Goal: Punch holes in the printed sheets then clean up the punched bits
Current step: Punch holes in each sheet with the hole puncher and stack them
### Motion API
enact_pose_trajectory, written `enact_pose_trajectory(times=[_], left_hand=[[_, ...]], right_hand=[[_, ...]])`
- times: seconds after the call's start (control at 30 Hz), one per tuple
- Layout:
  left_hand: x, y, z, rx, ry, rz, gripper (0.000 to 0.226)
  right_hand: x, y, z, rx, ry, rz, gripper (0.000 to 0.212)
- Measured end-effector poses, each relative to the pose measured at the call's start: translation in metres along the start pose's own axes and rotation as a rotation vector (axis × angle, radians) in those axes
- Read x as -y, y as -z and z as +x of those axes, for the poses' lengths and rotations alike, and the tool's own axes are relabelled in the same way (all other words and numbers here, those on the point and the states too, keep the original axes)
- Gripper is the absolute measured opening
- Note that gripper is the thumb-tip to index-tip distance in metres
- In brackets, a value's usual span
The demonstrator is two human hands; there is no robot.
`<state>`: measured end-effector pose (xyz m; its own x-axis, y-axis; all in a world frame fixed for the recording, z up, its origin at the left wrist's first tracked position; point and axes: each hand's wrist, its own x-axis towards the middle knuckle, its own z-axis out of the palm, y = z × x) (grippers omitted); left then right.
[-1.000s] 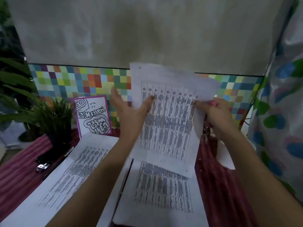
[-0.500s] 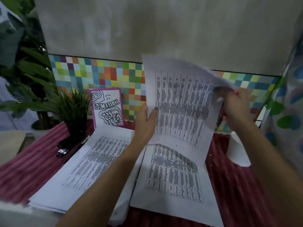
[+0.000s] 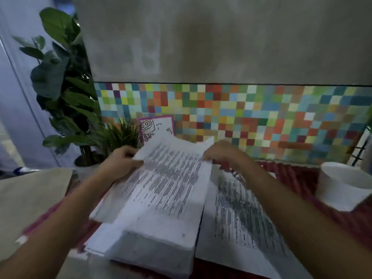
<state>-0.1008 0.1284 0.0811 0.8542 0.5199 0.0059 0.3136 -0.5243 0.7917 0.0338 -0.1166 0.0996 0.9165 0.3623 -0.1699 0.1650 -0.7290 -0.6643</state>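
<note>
A printed sheet [image 3: 169, 184] covered in dense rows of text is held low over the left pile of sheets [image 3: 153, 244]. My left hand [image 3: 118, 164] grips its far left edge and my right hand [image 3: 223, 156] grips its far right corner. A second printed sheet [image 3: 241, 214] lies flat on the red ribbed table cover to the right, partly under my right forearm. The picture is blurred by motion. No hole punch is visible.
A white paper cup [image 3: 342, 184] stands at the right on the red cover [image 3: 298, 178]. A pink-framed drawing [image 3: 157, 125] leans on the multicoloured tiled wall. A small potted plant [image 3: 118, 135] and a large leafy plant [image 3: 62, 81] stand at the left.
The sheet that both hands held upright in front of the wall has come down and leftward over the left pile. The camera has turned, bringing the cup into view.
</note>
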Motion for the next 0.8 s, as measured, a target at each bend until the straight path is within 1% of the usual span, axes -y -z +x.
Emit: enact_pose_trajectory(times=[0.1,0.17,0.23,0.3,0.33,0.37,0.47,0.53,0.6,0.67,0.7,0.73,0.77,0.8], left_hand=[[0.048,-0.007,-0.003,-0.004,0.01,0.167,0.031],[0.064,-0.016,-0.01,-0.048,-0.017,0.229,0.031],[0.074,-0.026,-0.018,-0.108,-0.068,0.281,0.028],[0.081,-0.032,-0.025,-0.165,-0.103,0.304,0.014],[0.084,-0.034,-0.025,-0.186,-0.12,0.323,0.019],[0.088,-0.036,-0.024,-0.198,-0.145,0.349,0.022],[0.097,-0.038,-0.02,-0.283,-0.209,0.362,0.018],[0.097,-0.041,-0.02,-0.335,-0.207,0.37,0.014],[0.096,-0.045,-0.021,-0.333,-0.179,0.385,0.015],[0.099,-0.047,-0.021,-0.304,-0.185,0.421,0.026],[0.101,-0.047,-0.021,-0.291,-0.201,0.462,0.034],[0.1,-0.047,-0.021,-0.289,-0.214,0.521,0.037],[0.095,-0.048,-0.021,-0.304,-0.221,0.573,0.032],[0.087,-0.05,-0.021,-0.338,-0.246,0.595,0.022]], right_hand=[[-0.008,-0.046,0.01,0.089,-0.029,-0.103,0.035],[-0.013,-0.066,0.012,0.07,-0.041,-0.147,0.04],[-0.021,-0.08,0.014,0.013,-0.047,-0.165,0.037],[-0.025,-0.089,0.012,-0.029,-0.057,-0.193,0.026],[-0.026,-0.092,0.011,-0.039,-0.063,-0.222,0.018],[-0.027,-0.094,0.012,-0.06,-0.063,-0.259,0.015],[-0.03,-0.099,0.014,-0.176,-0.048,-0.34,0.033],[-0.031,-0.101,0.015,-0.217,-0.051,-0.346,0.033],[-0.033,-0.103,0.018,-0.212,-0.055,-0.339,0.029],[-0.037,-0.101,0.019,-0.196,-0.061,-0.329,0.032],[-0.039,-0.098,0.019,-0.198,-0.057,-0.325,0.035],[-0.042,-0.093,0.02,-0.21,-0.049,-0.322,0.037],[-0.046,-0.086,0.022,-0.232,-0.04,-0.32,0.039],[-0.05,-0.077,0.024,-0.262,-0.032,-0.326,0.039]])
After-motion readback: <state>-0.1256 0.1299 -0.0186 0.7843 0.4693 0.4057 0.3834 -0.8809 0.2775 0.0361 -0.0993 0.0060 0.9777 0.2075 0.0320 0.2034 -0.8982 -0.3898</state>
